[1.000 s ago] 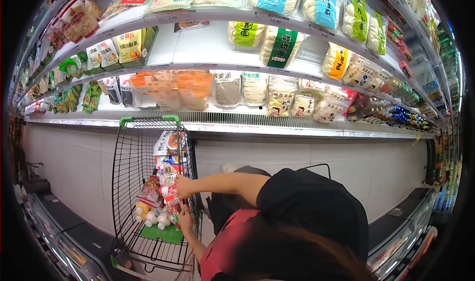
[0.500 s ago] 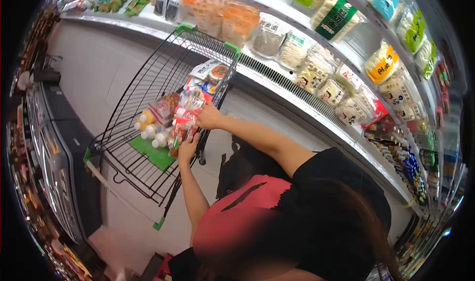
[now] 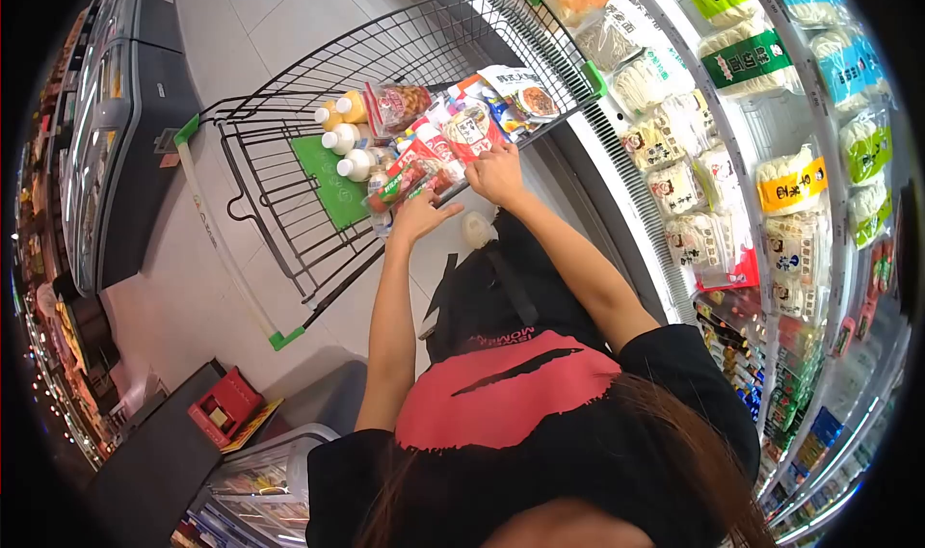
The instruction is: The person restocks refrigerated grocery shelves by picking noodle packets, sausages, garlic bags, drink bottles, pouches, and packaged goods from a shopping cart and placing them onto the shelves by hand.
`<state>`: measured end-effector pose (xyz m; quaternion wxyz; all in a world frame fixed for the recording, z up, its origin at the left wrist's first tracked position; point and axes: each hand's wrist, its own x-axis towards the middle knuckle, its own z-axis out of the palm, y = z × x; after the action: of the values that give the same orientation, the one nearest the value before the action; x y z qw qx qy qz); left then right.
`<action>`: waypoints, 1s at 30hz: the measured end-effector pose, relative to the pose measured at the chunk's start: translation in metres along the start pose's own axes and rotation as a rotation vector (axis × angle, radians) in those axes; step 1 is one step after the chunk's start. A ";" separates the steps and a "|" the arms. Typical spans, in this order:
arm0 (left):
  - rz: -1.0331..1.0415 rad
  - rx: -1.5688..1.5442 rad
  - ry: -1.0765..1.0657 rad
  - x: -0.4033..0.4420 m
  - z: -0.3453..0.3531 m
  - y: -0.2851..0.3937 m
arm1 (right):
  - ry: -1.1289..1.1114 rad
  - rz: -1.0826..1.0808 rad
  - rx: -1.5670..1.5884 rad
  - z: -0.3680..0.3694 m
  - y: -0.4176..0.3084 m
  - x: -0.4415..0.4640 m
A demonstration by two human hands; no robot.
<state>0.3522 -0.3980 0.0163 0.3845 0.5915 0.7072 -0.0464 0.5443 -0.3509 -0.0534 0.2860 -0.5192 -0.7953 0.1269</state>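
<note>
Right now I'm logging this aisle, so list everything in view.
Shopping cart: one, black and green, upper centre
Panel: one, green, cart
Bottles: at least four, yellow and white, cart
Bag: one, reddish-brown contents, cart
Packets: several, multicoloured, cart
Shelves: several, white, right
Noodle packs: many, mixed colours, shelves
Cabinets: at least one, dark grey, left
Box: one, red, lower left
Floor: one, pale, beneath cart
Shirt: one, black and red, bottom
Left hand: one, bare, by packets
Right hand: one, bare, by packets

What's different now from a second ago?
The view has turned: the shelf, once across the top, now runs down the right, and the cart slants. No clear grip or release shows. The left hand and right hand stay at the packs; the bottles remain in the cart.
</note>
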 end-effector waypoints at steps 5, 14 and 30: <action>0.064 -0.007 0.023 -0.026 0.041 0.020 | -0.026 -0.001 -0.050 -0.033 0.012 -0.039; 0.110 -0.237 0.071 -0.075 0.074 0.054 | -0.336 0.033 0.148 0.015 -0.010 -0.051; -0.413 -0.021 0.870 -0.046 0.098 -0.040 | -0.580 0.158 0.413 0.075 -0.025 -0.070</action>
<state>0.3652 -0.4979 -0.0401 0.0417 0.3994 0.9055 0.1371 0.5024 -0.4172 -0.1243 0.1366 -0.4527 -0.7585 0.4484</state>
